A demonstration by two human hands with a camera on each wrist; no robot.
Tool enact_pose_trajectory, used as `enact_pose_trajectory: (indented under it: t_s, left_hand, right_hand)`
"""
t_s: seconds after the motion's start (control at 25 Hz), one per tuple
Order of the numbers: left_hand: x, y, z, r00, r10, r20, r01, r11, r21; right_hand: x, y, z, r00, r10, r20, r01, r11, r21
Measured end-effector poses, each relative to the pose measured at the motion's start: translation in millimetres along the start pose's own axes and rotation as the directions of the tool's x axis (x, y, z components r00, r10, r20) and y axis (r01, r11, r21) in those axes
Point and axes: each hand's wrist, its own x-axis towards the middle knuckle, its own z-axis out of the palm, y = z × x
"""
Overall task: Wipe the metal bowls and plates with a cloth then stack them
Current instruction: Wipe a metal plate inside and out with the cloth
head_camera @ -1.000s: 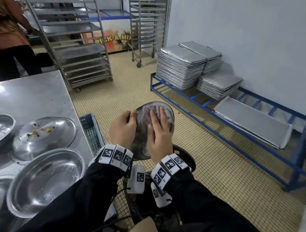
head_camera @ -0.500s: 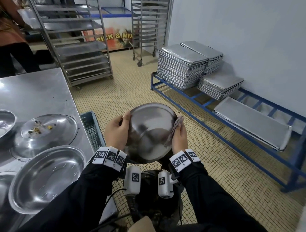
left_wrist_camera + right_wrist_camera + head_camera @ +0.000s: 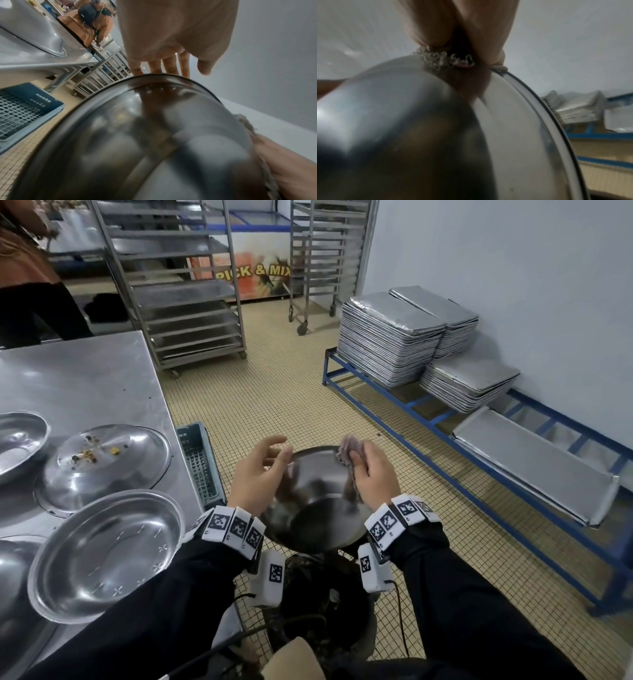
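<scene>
A metal bowl (image 3: 318, 508) hangs between my hands over the floor, its rounded outside (image 3: 154, 142) turned toward me. My right hand (image 3: 356, 457) pinches a pale pinkish cloth (image 3: 349, 448) against the bowl's far right rim. The right wrist view shows thumb and fingers of that hand (image 3: 462, 47) squeezing the cloth (image 3: 443, 59) onto the edge of the bowl (image 3: 419, 128). My left hand (image 3: 277, 453) is at the left rim with straight, spread fingers. In the left wrist view its fingertips (image 3: 171, 70) reach just past the rim, thumb apart. The cloth (image 3: 248, 125) shows at the right rim there.
A steel table (image 3: 85, 378) on my left carries an upturned dirty plate (image 3: 102, 460), a large bowl (image 3: 106, 553) and another bowl (image 3: 17, 440). A blue crate (image 3: 198, 463) sits beside it, a black bin (image 3: 325, 594) below my hands. Stacked baking trays (image 3: 387, 337) fill a blue rack at right. A person (image 3: 30, 285) stands behind.
The bowl has turned over and tipped flatter and lower. My right hand moved the cloth from the bowl's inside to its far right rim. My left hand's fingers have loosened from the edge.
</scene>
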Motion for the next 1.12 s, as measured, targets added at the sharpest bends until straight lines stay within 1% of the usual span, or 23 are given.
enact_pose_trajectory:
  t_s: [0.08, 0.16, 0.2, 0.24, 0.28, 0.32, 0.36, 0.4, 0.48, 0.52, 0.56, 0.64, 0.72, 0.8, 0.84, 0.88, 0.92, 0.96, 1.0, 1.04, 1.08, 1.12]
  left_hand:
    - [-0.7, 3.3, 4.6, 0.997, 0.031, 0.074, -0.043, 0.987, 0.156]
    - [0.0, 5.1, 7.3, 0.995, 0.058, 0.079, -0.077, 0.960, 0.269]
    - [0.6, 6.2, 8.3, 0.996, 0.060, 0.069, -0.077, 0.956, 0.284]
    - [1.5, 6.8, 9.4, 0.997, 0.057, 0.048, -0.069, 0.956, 0.286]
    - [3.2, 6.2, 9.6, 0.998, 0.054, 0.012, -0.055, 0.955, 0.291]
    - [5.2, 5.3, 10.0, 0.998, 0.047, -0.029, -0.036, 0.953, 0.302]
    - [6.8, 4.5, 10.8, 0.997, 0.033, -0.065, -0.011, 0.951, 0.310]
    - [7.4, 4.8, 12.1, 0.996, 0.016, -0.087, 0.012, 0.951, 0.309]
    - [7.7, 4.4, 15.4, 0.994, -0.018, -0.105, 0.047, 0.961, 0.271]
    - [7.7, 4.3, 16.5, 0.993, -0.035, -0.112, 0.061, 0.969, 0.241]
    - [6.7, 5.0, 17.2, 0.992, -0.050, -0.116, 0.074, 0.975, 0.208]
    - [3.8, 8.1, 18.3, 0.992, -0.049, -0.116, 0.068, 0.984, 0.167]
    - [3.0, 10.7, 20.2, 0.993, -0.015, -0.113, 0.035, 0.984, 0.177]
    - [4.1, 13.9, 21.5, 0.994, -0.021, -0.105, 0.035, 0.990, 0.135]
    - [5.9, 13.4, 21.5, 0.994, -0.037, -0.107, 0.046, 0.995, 0.085]
    - [7.8, 12.7, 20.5, 0.992, -0.057, -0.116, 0.061, 0.998, 0.031]
    - [9.7, 11.7, 18.5, 0.988, -0.075, -0.134, 0.074, 0.997, -0.012]
    - [10.9, 11.5, 16.1, 0.984, -0.091, -0.155, 0.085, 0.995, -0.045]
    - [11.9, 11.7, 13.6, 0.979, -0.105, -0.176, 0.096, 0.994, -0.061]
    - [13.6, 10.4, 11.5, 0.975, -0.107, -0.197, 0.099, 0.994, -0.052]
    - [14.6, 10.2, 10.3, 0.972, -0.096, -0.214, 0.093, 0.995, -0.023]
    - [15.3, 10.4, 10.2, 0.972, -0.080, -0.221, 0.085, 0.996, 0.011]
  right_hand:
    - [1.9, -3.0, 6.0, 0.991, -0.133, 0.032, 0.136, 0.985, -0.109]
    - [2.7, -3.7, 13.0, 0.981, -0.194, 0.010, 0.193, 0.971, -0.138]
    - [3.0, -3.4, 16.0, 0.978, -0.206, -0.028, 0.200, 0.970, -0.140]
    - [2.6, -1.9, 19.2, 0.974, -0.211, -0.082, 0.195, 0.966, -0.169]
    - [1.3, -1.5, 22.1, 0.967, -0.217, -0.136, 0.181, 0.955, -0.235]
    - [-1.1, -1.0, 24.6, 0.960, -0.226, -0.168, 0.165, 0.935, -0.313]
    - [-4.4, -2.1, 26.9, 0.958, -0.226, -0.177, 0.152, 0.923, -0.355]
    - [-8.2, -3.5, 28.4, 0.962, -0.215, -0.171, 0.149, 0.930, -0.336]
    - [-17.0, -6.2, 32.7, 0.963, -0.202, -0.179, 0.170, 0.969, -0.180]
    - [-21.9, -6.3, 34.1, 0.958, -0.212, -0.195, 0.191, 0.974, -0.120]
    - [-27.5, -6.8, 35.6, 0.949, -0.240, -0.206, 0.220, 0.969, -0.112]
    - [-36.5, -10.9, 38.5, 0.930, -0.304, -0.207, 0.263, 0.943, -0.204]
    - [-36.7, -20.6, 38.8, 0.926, -0.316, -0.207, 0.245, 0.920, -0.305]
    - [-28.1, -25.7, 35.8, 0.934, -0.253, -0.254, 0.168, 0.935, -0.313]
    - [-21.7, -23.0, 33.8, 0.940, -0.188, -0.285, 0.111, 0.957, -0.269]
    - [-15.2, -15.8, 31.0, 0.944, -0.093, -0.316, 0.037, 0.983, -0.177]
    - [-10.3, -5.6, 28.1, 0.941, 0.028, -0.337, -0.043, 0.998, -0.038]
    - [-9.3, 4.1, 26.2, 0.931, 0.124, -0.344, -0.097, 0.991, 0.094]
    - [-12.9, 10.5, 25.4, 0.925, 0.157, -0.347, -0.103, 0.980, 0.169]
    - [-20.1, 12.1, 25.8, 0.930, 0.113, -0.350, -0.056, 0.984, 0.169]
    - [-29.2, 9.3, 28.2, 0.941, 0.008, -0.338, 0.034, 0.992, 0.119]
    - [-37.2, 2.5, 32.2, 0.943, -0.132, -0.305, 0.150, 0.988, 0.034]
